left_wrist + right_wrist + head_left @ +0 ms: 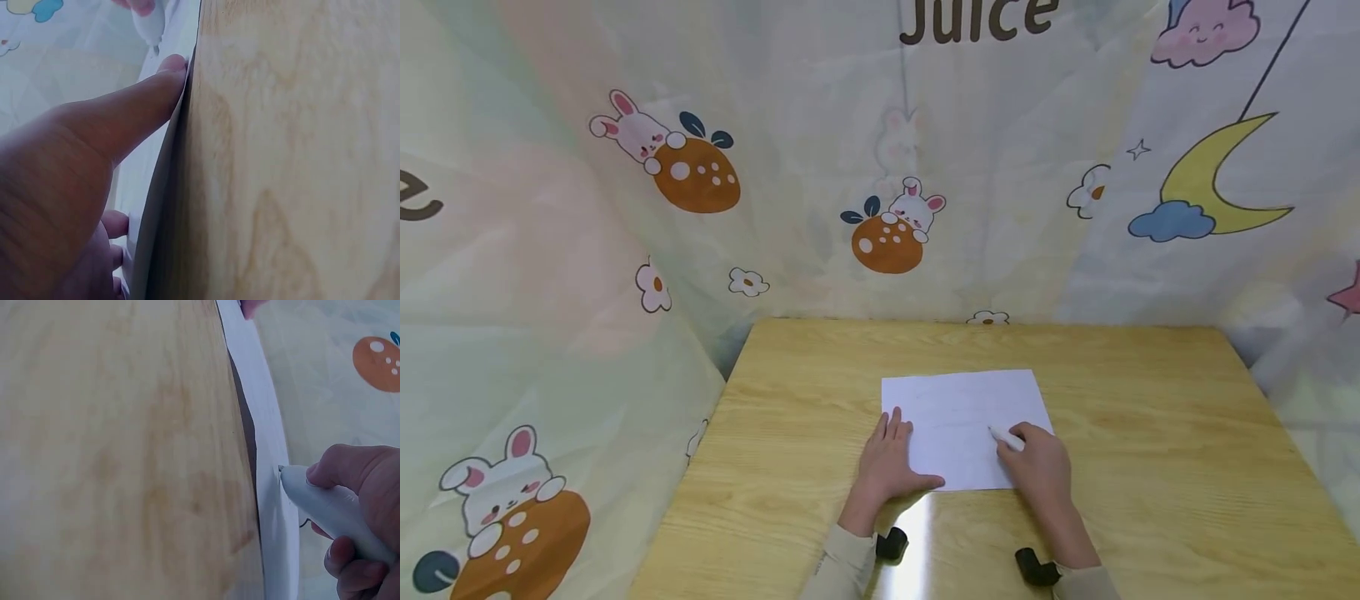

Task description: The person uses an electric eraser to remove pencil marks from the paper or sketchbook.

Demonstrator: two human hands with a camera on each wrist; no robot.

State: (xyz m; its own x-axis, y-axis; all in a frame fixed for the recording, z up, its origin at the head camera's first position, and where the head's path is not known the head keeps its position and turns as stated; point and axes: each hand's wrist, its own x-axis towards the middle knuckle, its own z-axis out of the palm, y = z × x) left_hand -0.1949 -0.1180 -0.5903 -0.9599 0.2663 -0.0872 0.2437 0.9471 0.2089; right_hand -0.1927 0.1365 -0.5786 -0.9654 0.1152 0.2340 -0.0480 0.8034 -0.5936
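Observation:
A white sheet of paper (962, 417) lies on the wooden table, its near edge lifted slightly off the wood in both wrist views. My left hand (889, 462) rests on the sheet's left side, fingers extended and spread. Its thumb (150, 94) presses along the near edge. In my right hand (1041, 467) is a thick white pen-like tool (331, 509), pinched between thumb and curled fingers. Its small grey tip points left and meets the paper right of the middle. The back end of the tool is hidden in the hand.
The wooden table (775, 433) extends around the sheet on all sides. Black wrist devices (892, 545) sit by both cuffs. Behind and to the left hangs a printed cloth (805, 108) with rabbits, flowers and a moon.

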